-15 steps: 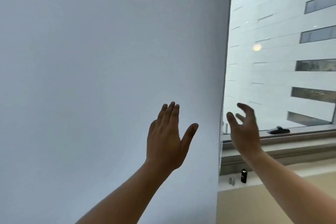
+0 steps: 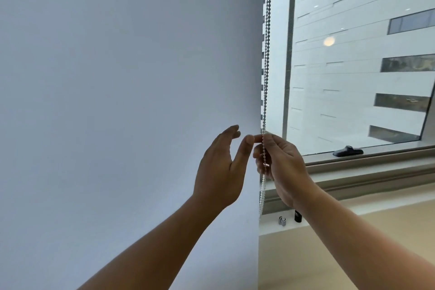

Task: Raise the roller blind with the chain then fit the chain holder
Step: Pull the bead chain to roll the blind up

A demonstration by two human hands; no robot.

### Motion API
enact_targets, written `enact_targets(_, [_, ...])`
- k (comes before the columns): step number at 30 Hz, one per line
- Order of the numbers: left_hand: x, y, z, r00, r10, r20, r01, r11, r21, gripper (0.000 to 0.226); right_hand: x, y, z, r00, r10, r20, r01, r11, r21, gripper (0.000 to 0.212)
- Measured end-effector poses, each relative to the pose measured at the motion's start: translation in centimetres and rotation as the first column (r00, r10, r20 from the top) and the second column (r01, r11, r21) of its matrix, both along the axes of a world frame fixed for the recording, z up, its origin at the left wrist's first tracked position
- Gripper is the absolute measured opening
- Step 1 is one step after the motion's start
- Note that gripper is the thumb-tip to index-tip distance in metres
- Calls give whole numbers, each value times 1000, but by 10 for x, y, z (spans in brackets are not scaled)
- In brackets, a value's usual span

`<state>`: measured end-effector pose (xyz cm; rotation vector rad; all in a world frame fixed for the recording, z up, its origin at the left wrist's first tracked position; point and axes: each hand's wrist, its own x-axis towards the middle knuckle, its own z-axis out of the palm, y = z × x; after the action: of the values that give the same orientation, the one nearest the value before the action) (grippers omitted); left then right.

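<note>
The white roller blind (image 2: 122, 92) hangs fully down and fills the left two thirds of the view. Its beaded chain (image 2: 267, 49) runs down along the blind's right edge. My right hand (image 2: 282, 167) has its fingers curled around the chain at about sill height, and the loop hangs below the fist. My left hand (image 2: 221, 169) is raised just left of the chain, fingers apart, its thumb tip close to my right fingers and holding nothing. A small metal chain holder (image 2: 282, 221) lies on the low ledge below.
A small black cylinder (image 2: 298, 216) stands on the ledge next to the chain holder. A black window handle (image 2: 348, 150) rests on the window sill (image 2: 367, 167). Through the glass, a pale building face shows. The beige wall runs below the ledge.
My right hand has moved left and closed on the chain. My left hand has shifted right toward it, and the view has come closer to the blind's edge.
</note>
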<state>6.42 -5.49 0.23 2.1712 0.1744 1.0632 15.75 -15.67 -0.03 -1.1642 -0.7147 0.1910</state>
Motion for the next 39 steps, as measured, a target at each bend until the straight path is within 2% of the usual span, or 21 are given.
enact_targets(6, [28, -39, 30, 988, -28, 151, 71, 954, -292, 58, 5, -26, -5, 981, 190, -29, -188, 979, 74, 33])
enact_targets(8, [36, -51, 45, 978, -78, 196, 157, 887, -434, 51, 7, -35, -7, 962, 274, -24, -270, 958, 93, 30])
enact_targets(11, [43, -68, 66, 934, -231, 272, 349, 749, -563, 58, 10, -47, -12, 919, 395, -20, -392, 916, 88, 29])
enact_targets(17, [50, -95, 89, 889, -342, 304, 456, 716, -529, 59, 10, -63, -14, 856, 516, -36, -512, 855, 85, 29])
enact_targets(24, [58, -106, 70, 884, -348, 313, 467, 699, -541, 53, 12, -70, -29, 870, 488, -70, -483, 872, 77, 31])
enact_targets(28, [60, -100, 44, 882, -349, 318, 472, 669, -574, 54, 15, -70, -51, 882, 463, -86, -466, 885, -15, 33])
enact_targets(32, [57, -95, 26, 852, -356, 384, 521, 652, -551, 51, 30, -74, -49, 914, 401, 56, -386, 906, -173, 35])
enact_targets(36, [51, -91, 21, 844, -381, 378, 532, 685, -498, 51, 50, -72, -3, 957, 282, 62, -274, 955, -111, 37])
enact_targets(39, [48, -90, 20, 854, -377, 358, 518, 686, -512, 50, 51, -64, 56, 932, 361, 16, -361, 932, 33, 43])
